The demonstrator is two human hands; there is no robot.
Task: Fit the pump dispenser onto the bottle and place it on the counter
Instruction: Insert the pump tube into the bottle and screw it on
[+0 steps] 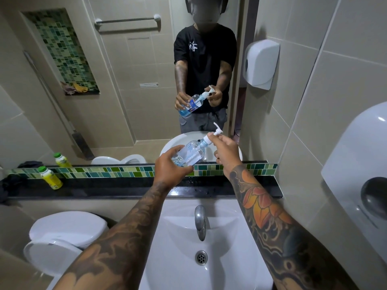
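Head view: both hands up over the sink [182, 237], in front of the mirror [125, 80]. Left hand [171, 164] is wrapped round the lower body of the clear bottle [189, 152], fingers curled underneath, thumb on top. Bottle is held in the air, tilted w/ its neck pointing to approx 2 o'clock, base toward 8 o'clock, above the black worktop [104, 188], not touching it. Right hand [227, 149] sits at 3 o'clock of the bottle, fingertips pinched on the white pump dispenser [211, 137] at the collar. Collar sits on the bottle neck; can't tell if it's threaded tight. Pump nozzle sticks up toward 12 o'clock, past the fingers. Blue liquid shows in the bottle's reflection in the mirror. Tap [200, 221] is at 6 o'clock of the hands, drain below it. On the worktop far off at 9 o'clock: a yellow bottle w/ green cap [50, 177], standing against the green mosaic strip [100, 172]. Toilet [67, 235] at 7 o'clock, lid down. White wall dispenser [360, 174] at 3 o'clock on the tiled side wall.
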